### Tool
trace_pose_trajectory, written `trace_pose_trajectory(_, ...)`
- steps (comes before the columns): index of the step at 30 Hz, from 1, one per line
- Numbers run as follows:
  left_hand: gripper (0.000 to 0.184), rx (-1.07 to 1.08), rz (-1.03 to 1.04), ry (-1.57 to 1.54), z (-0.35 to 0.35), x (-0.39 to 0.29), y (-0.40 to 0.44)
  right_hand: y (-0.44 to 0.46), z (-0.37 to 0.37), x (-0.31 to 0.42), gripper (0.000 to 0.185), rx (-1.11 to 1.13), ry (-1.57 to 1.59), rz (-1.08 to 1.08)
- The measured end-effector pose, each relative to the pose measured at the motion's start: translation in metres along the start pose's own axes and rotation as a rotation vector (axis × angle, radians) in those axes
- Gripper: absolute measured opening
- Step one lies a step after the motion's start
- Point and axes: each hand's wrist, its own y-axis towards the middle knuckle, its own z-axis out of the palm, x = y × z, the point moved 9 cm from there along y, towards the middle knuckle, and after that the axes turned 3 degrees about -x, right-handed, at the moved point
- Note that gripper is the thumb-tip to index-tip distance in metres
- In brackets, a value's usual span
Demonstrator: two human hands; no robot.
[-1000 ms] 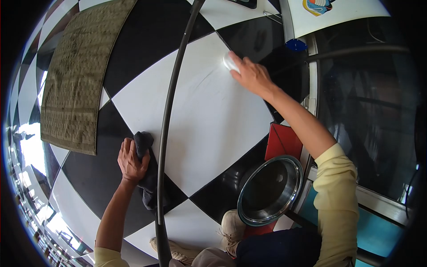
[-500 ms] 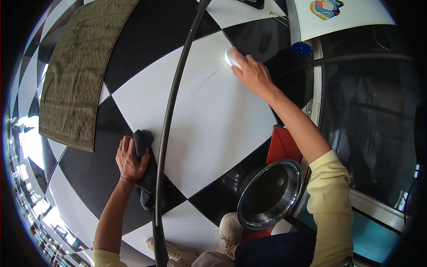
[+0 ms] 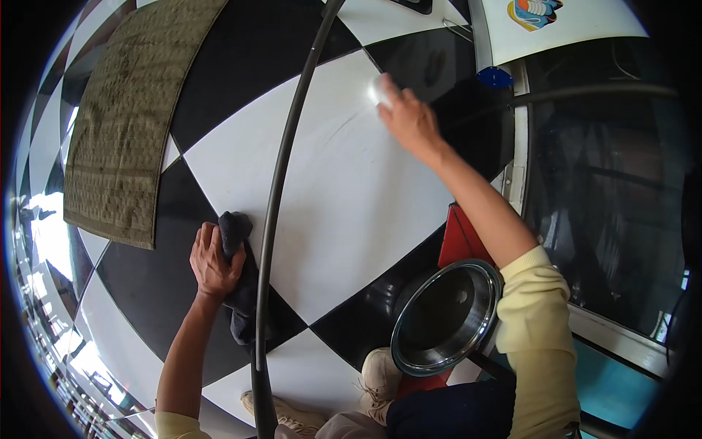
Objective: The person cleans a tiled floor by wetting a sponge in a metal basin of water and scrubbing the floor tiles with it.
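Observation:
My left hand (image 3: pixel 210 263) presses down on the black floor tile, its fingers wrapped round a dark grey cloth (image 3: pixel 234 233) whose lower end trails towards my feet. Stretched out at the far corner of the white tile (image 3: pixel 329 190), my right hand (image 3: pixel 409 121) grips a white rounded block (image 3: pixel 376 91), perhaps an eraser sponge, pressed to the floor. Motion blurs this hand and the block somewhat. Faint dark streaks mark the tile just left of the block.
A metal bowl (image 3: pixel 486 344) with liquid stands by my right knee, near a red object (image 3: pixel 461 238). A dark hose or pole (image 3: pixel 281 172) crosses the view. An olive mat (image 3: pixel 128 132) lies left; a glass-fronted cabinet (image 3: pixel 607 190) stands right. My shoes (image 3: pixel 380 377) are at the bottom.
My right hand has shifted slightly left with the white block, and its forearm has swung left too. The left hand and the cloth have stayed put.

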Motion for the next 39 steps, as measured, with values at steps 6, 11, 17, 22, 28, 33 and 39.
trace_pose_trajectory(6, 0.031, 0.009, 0.004, 0.013, 0.001, 0.002, -0.002, 0.009, -0.008, -0.03, 0.062, -0.031, -0.037, 0.108)
trace_pose_trajectory(11, 0.031, 0.025, -0.01, -0.007, 0.002, 0.002, -0.001, -0.017, 0.005, 0.016, 0.061, 0.018, 0.017, -0.099)
trace_pose_trajectory(17, 0.031, -0.001, 0.003, 0.01, 0.0, 0.001, -0.001, -0.007, 0.003, -0.005, 0.061, 0.006, -0.048, -0.034)
trace_pose_trajectory(22, 0.031, 0.007, -0.013, 0.007, 0.0, 0.002, -0.001, -0.005, -0.006, -0.018, 0.059, 0.013, 0.011, 0.033)
trace_pose_trajectory(28, 0.032, 0.022, -0.024, -0.001, 0.002, 0.003, -0.002, -0.017, 0.003, 0.001, 0.06, 0.001, 0.025, -0.041)
trace_pose_trajectory(33, 0.032, 0.005, -0.012, 0.014, 0.002, 0.002, -0.001, -0.001, -0.001, -0.02, 0.06, -0.019, -0.002, 0.106)
trace_pose_trajectory(39, 0.032, 0.02, -0.021, 0.008, 0.001, 0.003, -0.001, -0.005, -0.003, -0.025, 0.059, -0.028, 0.018, 0.055)
